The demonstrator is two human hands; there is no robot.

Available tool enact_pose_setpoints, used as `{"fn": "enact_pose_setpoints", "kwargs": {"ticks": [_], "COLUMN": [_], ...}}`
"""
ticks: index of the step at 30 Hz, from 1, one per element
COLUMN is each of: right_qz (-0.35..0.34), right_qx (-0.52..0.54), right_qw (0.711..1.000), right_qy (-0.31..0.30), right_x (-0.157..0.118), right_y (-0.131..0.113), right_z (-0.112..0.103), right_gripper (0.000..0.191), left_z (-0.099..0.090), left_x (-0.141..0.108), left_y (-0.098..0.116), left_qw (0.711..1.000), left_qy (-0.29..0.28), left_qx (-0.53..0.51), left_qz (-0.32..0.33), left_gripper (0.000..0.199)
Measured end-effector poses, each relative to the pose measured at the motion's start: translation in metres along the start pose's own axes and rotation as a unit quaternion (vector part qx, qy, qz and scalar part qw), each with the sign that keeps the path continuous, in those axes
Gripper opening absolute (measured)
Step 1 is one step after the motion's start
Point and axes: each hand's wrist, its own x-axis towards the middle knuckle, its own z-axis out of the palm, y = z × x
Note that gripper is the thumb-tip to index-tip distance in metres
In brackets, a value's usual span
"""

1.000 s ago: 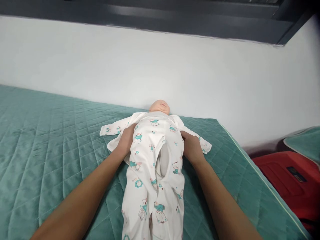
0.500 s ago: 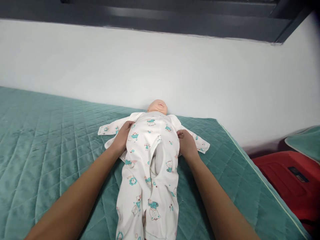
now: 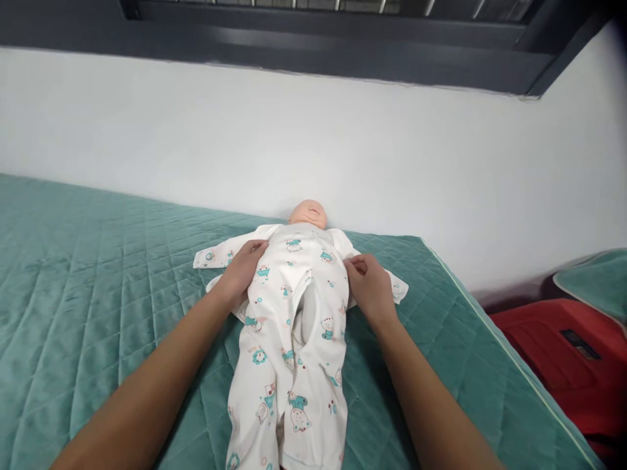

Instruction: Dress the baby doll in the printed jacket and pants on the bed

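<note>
A baby doll [image 3: 307, 213] lies on its back, its head by the wall. It wears a white long-sleeved top [image 3: 219, 253] with its sleeves spread to both sides. White printed baby pants [image 3: 294, 326], with an opening at the crotch, cover its belly and legs. My left hand [image 3: 246, 266] rests against the pants' left side near the waist, fingers stretched along the cloth, thumb hidden. On the other side, my right hand [image 3: 369, 286] is closed, fingertips pinching the pants' edge near the waist.
A green quilted cover [image 3: 122, 274] lies under the doll and runs up to the white wall [image 3: 294, 130]. Dark framing [image 3: 318, 46] crosses above. Beyond the cover's right edge are a red item [image 3: 553, 352] and another piece of green fabric [image 3: 595, 281].
My right hand has shifted slightly, its fingers now more curled at the pants' side. The left fingers lie a little further onto the cloth. The view has tilted up slightly.
</note>
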Motion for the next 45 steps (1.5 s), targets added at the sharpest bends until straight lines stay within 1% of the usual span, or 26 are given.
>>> {"fn": "enact_pose_setpoints", "kwargs": {"ticks": [1,3,4,5,6,8,10,12,15,17,19,21,22,24,27,29,32,34,35,37,39,40,41,43,44,45], "right_qz": [-0.024,-0.084,-0.119,-0.155,-0.185,-0.208,-0.193,-0.177,-0.188,-0.199,-0.203,-0.207,-0.209,-0.199,-0.151,-0.129,-0.153,-0.189,-0.204,-0.222,-0.225,-0.22,-0.209,-0.165,-0.136,-0.105], "right_qx": [-0.014,0.004,0.028,0.052,0.071,0.079,0.068,0.055,0.039,0.031,0.017,0.006,0.001,-0.02,-0.065,-0.056,0.015,0.052,0.061,0.067,0.071,0.073,0.075,0.078,0.079,0.083], "right_qw": [1.0,0.996,0.992,0.986,0.98,0.973,0.971,0.967,0.949,0.933,0.925,0.924,0.928,0.945,0.974,0.985,0.987,0.98,0.977,0.972,0.972,0.973,0.975,0.983,0.988,0.991], "right_qy": [0.015,0.023,0.014,0.001,-0.015,-0.064,-0.123,-0.175,-0.251,-0.297,-0.322,-0.321,-0.31,-0.259,-0.154,-0.1,-0.048,-0.03,-0.026,-0.026,-0.018,-0.01,-0.004,0.007,0.003,-0.007], "right_x": [0.001,0.005,0.009,0.015,0.021,0.034,0.048,0.058,0.067,0.071,0.075,0.077,0.078,0.08,0.08,0.078,0.07,0.059,0.051,0.032,0.011,0.0,-0.01,-0.026,-0.031,-0.035], "right_y": [-0.002,-0.007,-0.01,-0.015,-0.019,-0.029,-0.036,-0.04,-0.04,-0.04,-0.04,-0.041,-0.042,-0.043,-0.043,-0.04,-0.03,-0.021,-0.016,-0.005,0.005,0.009,0.012,0.017,0.018,0.018], "right_z": [-0.001,0.002,0.005,0.008,0.012,0.019,0.023,0.022,0.014,0.008,0.004,0.005,0.007,0.017,0.036,0.047,0.051,0.047,0.042,0.033,0.025,0.021,0.019,0.018,0.018,0.019], "right_gripper": [0.02,0.022,0.022,0.022,0.021,0.021,0.023,0.027,0.03,0.03,0.03,0.031,0.031,0.03,0.028,0.026,0.017,0.018,0.021,0.026,0.029,0.029,0.029,0.027,0.026,0.026], "left_z": [-0.003,-0.005,-0.004,-0.001,0.003,0.011,0.017,0.017,0.011,0.006,0.004,0.005,0.006,0.011,0.021,0.028,0.029,0.022,0.016,0.001,-0.014,-0.02,-0.025,-0.031,-0.032,-0.031], "left_x": [0.002,0.009,0.013,0.019,0.025,0.039,0.052,0.063,0.072,0.076,0.081,0.087,0.091,0.098,0.103,0.102,0.093,0.085,0.08,0.068,0.053,0.044,0.036,0.021,0.015,0.011], "left_y": [0.0,0.005,0.009,0.013,0.017,0.025,0.03,0.034,0.036,0.039,0.041,0.042,0.041,0.036,0.023,0.015,0.005,-0.002,-0.007,-0.018,-0.03,-0.035,-0.04,-0.045,-0.046,-0.047], "left_qw": [0.997,0.979,0.967,0.96,0.956,0.951,0.945,0.935,0.909,0.901,0.896,0.889,0.89,0.9,0.927,0.942,0.955,0.951,0.944,0.918,0.879,0.858,0.84,0.813,0.806,0.807], "left_qy": [0.015,0.031,0.026,0.007,-0.025,-0.102,-0.161,-0.213,-0.284,-0.305,-0.313,-0.323,-0.323,-0.299,-0.207,-0.151,-0.115,-0.101,-0.09,-0.062,-0.03,-0.016,-0.003,0.018,0.021,0.018], "left_qx": [0.058,0.163,0.195,0.207,0.21,0.208,0.209,0.217,0.237,0.247,0.262,0.274,0.272,0.258,0.242,0.231,0.198,0.198,0.211,0.261,0.334,0.375,0.418,0.487,0.508,0.516], "left_qz": [0.037,0.121,0.16,0.187,0.202,0.205,0.192,0.185,0.192,0.185,0.175,0.172,0.175,0.186,0.199,0.192,0.189,0.215,0.236,0.292,0.339,0.35,0.347,0.319,0.303,0.287], "left_gripper": [0.028,0.027,0.027,0.027,0.027,0.026,0.028,0.033,0.033,0.031,0.031,0.03,0.029,0.026,0.021,0.018,0.011,0.011,0.012,0.016,0.02,0.021,0.022,0.021,0.021,0.02]}}
